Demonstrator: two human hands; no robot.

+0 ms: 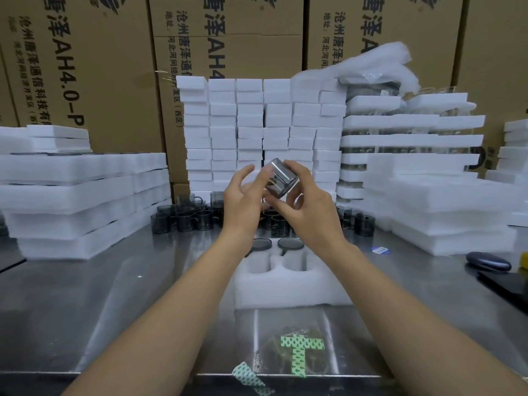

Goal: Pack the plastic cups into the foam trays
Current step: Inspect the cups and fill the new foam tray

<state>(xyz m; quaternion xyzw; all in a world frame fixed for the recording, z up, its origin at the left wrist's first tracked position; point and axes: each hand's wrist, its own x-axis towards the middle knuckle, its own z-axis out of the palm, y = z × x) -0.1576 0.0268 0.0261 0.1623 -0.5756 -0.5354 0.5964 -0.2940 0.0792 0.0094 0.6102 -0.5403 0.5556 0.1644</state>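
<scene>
At the left edge a stack of foam trays [71, 195] sits on the steel tabletop [114, 295], with bare metal between it and the middle. Toward the back, loose cups [185, 217] crowd in front of a wall of foam blocks [257, 124]. The left hand [243, 198] is raised with fingers spread, just beside a grey cup [278, 180]; whether it touches cannot be told. The right hand [308, 207] grips that cup, tilted, in the air above a foam tray [291, 287]. The tray's two far pockets hold cups; its two near pockets are unfilled. Further right another foam stack [443, 212] walls the edge, with a dark case [488, 261] near it.
</scene>
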